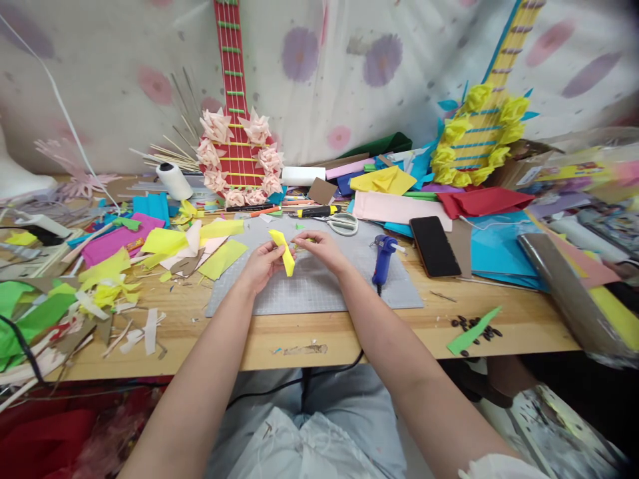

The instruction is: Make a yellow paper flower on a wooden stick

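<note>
My left hand (pixel 260 267) is closed on a folded piece of bright yellow paper (pixel 287 261), held upright above the grey cutting mat (pixel 314 296). Just to its right, my right hand (pixel 323 249) is pinched, its fingertips close to the paper. Something small and thin seems to be between those fingertips, but I cannot make out what it is. A blue glue gun (pixel 383 261) stands at the mat's right side, its nozzle pointing right. Behind my right hand lie scissors with pale handles (pixel 345 225) and a yellow-and-black cutter (pixel 315 211).
A red paper guitar (pixel 239 159) with pink flowers and a yellow one (pixel 474 136) lean at the back. Yellow paper scraps (pixel 224 258) cover the left. A phone (pixel 435 246), blue sheets (pixel 499 249) and dark seeds (pixel 492 331) with a green strip (pixel 474 330) lie right.
</note>
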Tool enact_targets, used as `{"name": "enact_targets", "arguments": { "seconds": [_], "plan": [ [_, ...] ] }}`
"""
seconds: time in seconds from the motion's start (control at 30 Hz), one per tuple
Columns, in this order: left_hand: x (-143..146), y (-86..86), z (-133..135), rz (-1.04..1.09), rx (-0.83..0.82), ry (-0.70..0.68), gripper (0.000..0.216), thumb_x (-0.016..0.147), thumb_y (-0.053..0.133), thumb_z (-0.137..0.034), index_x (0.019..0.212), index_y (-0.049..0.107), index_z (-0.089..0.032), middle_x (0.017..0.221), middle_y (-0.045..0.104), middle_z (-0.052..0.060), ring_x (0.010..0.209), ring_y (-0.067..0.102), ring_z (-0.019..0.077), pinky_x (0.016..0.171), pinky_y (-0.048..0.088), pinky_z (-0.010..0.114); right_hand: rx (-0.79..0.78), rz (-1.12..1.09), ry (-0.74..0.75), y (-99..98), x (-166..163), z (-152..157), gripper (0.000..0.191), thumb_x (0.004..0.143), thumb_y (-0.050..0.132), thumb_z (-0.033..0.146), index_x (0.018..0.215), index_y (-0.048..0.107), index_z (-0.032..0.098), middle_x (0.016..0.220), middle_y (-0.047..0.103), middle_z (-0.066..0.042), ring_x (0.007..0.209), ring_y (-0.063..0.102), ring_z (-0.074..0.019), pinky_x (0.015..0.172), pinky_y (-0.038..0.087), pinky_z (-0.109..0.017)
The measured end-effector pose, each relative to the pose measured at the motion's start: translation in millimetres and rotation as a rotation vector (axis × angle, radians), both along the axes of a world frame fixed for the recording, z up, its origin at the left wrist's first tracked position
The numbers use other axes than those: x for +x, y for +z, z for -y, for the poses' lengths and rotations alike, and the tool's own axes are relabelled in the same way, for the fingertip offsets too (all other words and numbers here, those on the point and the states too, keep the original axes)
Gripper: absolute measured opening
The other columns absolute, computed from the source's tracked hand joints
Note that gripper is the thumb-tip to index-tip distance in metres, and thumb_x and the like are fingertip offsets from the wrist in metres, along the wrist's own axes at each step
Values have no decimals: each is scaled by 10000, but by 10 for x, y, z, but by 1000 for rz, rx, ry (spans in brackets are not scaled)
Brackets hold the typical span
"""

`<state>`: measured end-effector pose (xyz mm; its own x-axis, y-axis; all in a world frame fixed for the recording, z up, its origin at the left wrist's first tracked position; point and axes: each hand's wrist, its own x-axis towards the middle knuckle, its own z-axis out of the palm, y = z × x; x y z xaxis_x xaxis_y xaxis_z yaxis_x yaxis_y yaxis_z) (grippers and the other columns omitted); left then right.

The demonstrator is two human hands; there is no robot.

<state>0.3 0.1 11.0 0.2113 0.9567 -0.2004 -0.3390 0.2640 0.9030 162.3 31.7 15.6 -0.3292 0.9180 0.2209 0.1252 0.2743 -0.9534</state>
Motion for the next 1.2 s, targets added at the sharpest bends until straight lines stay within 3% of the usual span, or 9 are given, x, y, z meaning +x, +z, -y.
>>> {"name": "enact_targets", "arguments": {
  "seconds": [0.23, 0.43, 0.57, 0.7, 0.83, 1.2],
  "plan": [
    [21, -36, -8, -25, 25, 47, 243, 671, 657, -264, 875, 563, -169, 775, 621, -2, 620, 621, 121, 632, 503, 277, 45, 41, 39, 10, 4, 21, 210, 719, 588, 376, 786, 673, 196, 792, 655, -11, 779, 554, -137, 745, 404, -264],
    [18, -2, -15, 43, 34, 116, 205, 645, 678, -230, 795, 568, -144, 626, 560, -37, 518, 572, 79, 596, 510, 241, 252, 310, -158, 49, -13, 46, 184, 739, 590, 355, 782, 707, 219, 767, 672, -27, 858, 508, -175, 793, 351, -307],
    [12, 51, 6, 129, -5, 84, 196, 654, 669, -186, 815, 567, -143, 626, 558, -40, 504, 554, 62, 587, 520, 230, 274, 301, -166, 52, -9, 28, 171, 736, 594, 346, 771, 707, 222, 754, 670, -23, 828, 505, -167, 794, 344, -311],
    [-4, 56, 10, 206, -39, 42, 185, 698, 634, -179, 862, 551, -160, 688, 580, -34, 512, 549, 50, 592, 529, 233, 134, 67, -34, 64, -67, 52, 183, 709, 597, 365, 693, 673, 198, 705, 645, -5, 711, 528, -126, 731, 377, -276],
    [-10, 49, 11, 260, -45, 30, 166, 716, 620, -175, 856, 532, -166, 729, 590, -34, 523, 550, 43, 586, 527, 221, -98, -123, -65, 59, -156, 102, 230, 624, 647, 399, 663, 637, 172, 637, 592, 13, 620, 496, -99, 633, 373, -242],
    [-2, 20, 7, 210, -29, 38, 183, 701, 636, -178, 839, 516, -176, 630, 584, -42, 511, 565, 67, 552, 529, 230, -382, -215, -97, 15, -192, 108, 283, 513, 715, 378, 655, 614, 155, 572, 542, 34, 536, 428, -68, 555, 318, -226]
  ]
}}
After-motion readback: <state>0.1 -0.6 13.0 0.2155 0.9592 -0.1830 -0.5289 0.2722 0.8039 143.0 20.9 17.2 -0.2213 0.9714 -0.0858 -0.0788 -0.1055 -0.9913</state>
